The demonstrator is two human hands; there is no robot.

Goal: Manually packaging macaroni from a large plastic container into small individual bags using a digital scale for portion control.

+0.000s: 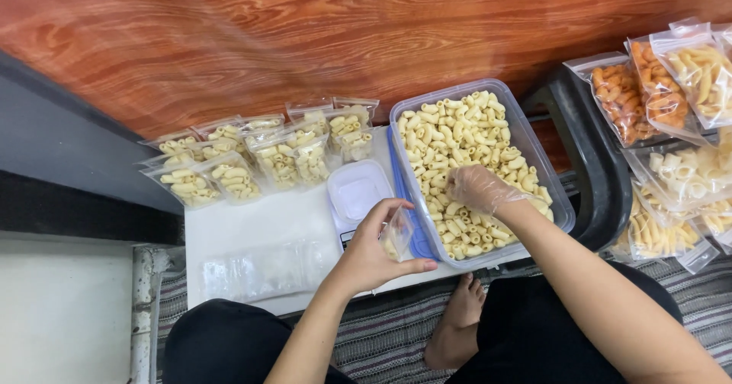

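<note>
- While we are sitting cross-legged at a low white table, our left hand is pinching a small clear bag between thumb and fingers, holding it just beside the near-left corner of the tub.
- The bag is showing a few pieces of pasta inside, its mouth tilting toward the tub.
- Our right hand, wearing a thin clear glove, is resting down in the pasta inside the tub, fingers curling into the pieces; whether it is gripping any we cannot tell.
- The tub is standing at the table's right end, nearly full of pale tube pasta.
- A small scale is sitting just left of the tub, a blue lid standing between them.
- Filled bags are lying in rows at the table's far side, against the wooden wall.
- A stack of empty bags is lying at the near edge, left of our left hand.
- More packed bags, some orange, some pale, are lying piled on the right, well apart from the table.
- Our bare foot is resting on the striped mat below.
</note>
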